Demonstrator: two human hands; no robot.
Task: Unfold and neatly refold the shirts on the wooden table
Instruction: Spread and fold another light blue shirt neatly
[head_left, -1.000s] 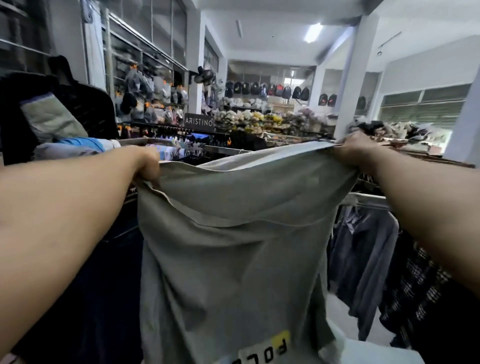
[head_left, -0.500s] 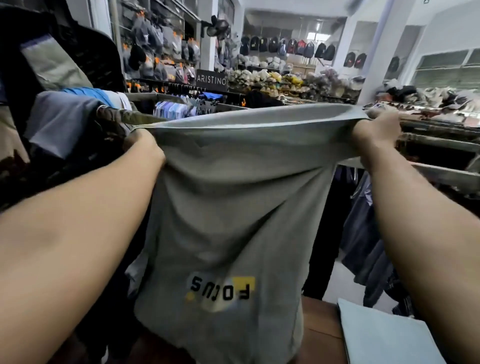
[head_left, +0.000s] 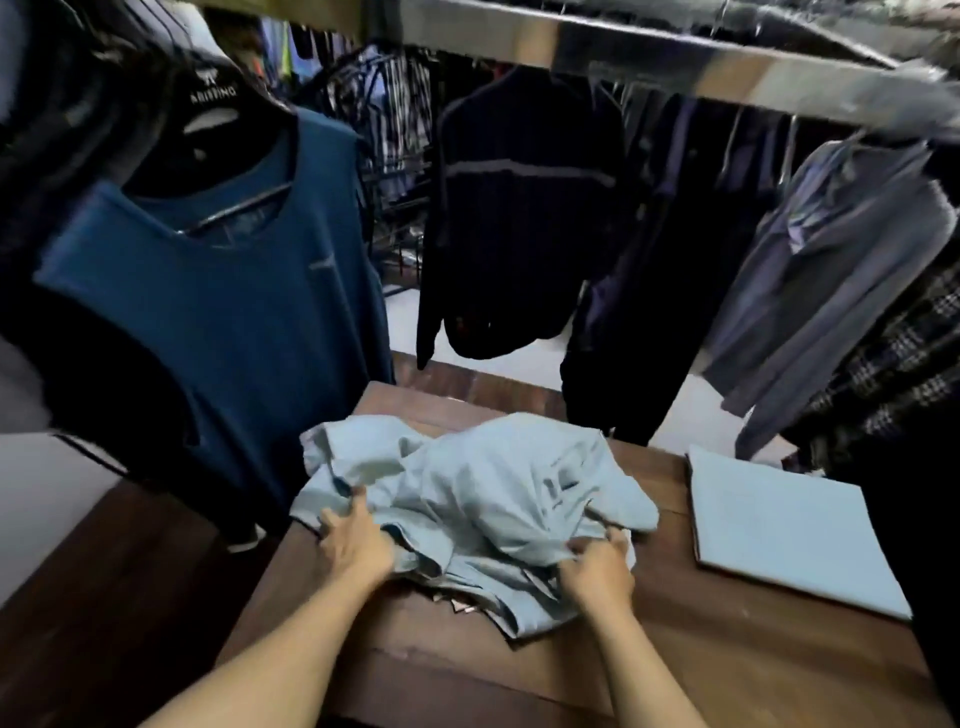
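Note:
A pale grey-green shirt (head_left: 467, 499) lies crumpled in a heap on the wooden table (head_left: 727, 649). My left hand (head_left: 356, 540) grips the heap's near left edge. On the near right edge, my right hand (head_left: 597, 569) pinches a fold of the same cloth. A second pale shirt (head_left: 784, 530) lies flat and neatly folded on the table's right side, apart from the heap.
A blue sleeveless top (head_left: 218, 322) hangs on a hanger at the left, close to the table's corner. Dark jackets (head_left: 519, 218) and a grey shirt (head_left: 841, 291) hang from a metal rail (head_left: 675, 57) behind the table. Dark floor lies left of the table.
The shirt was stretched out in the air between both hands; now it has been lowered and lies bunched on the table, both hands still holding it. The view tilted down.

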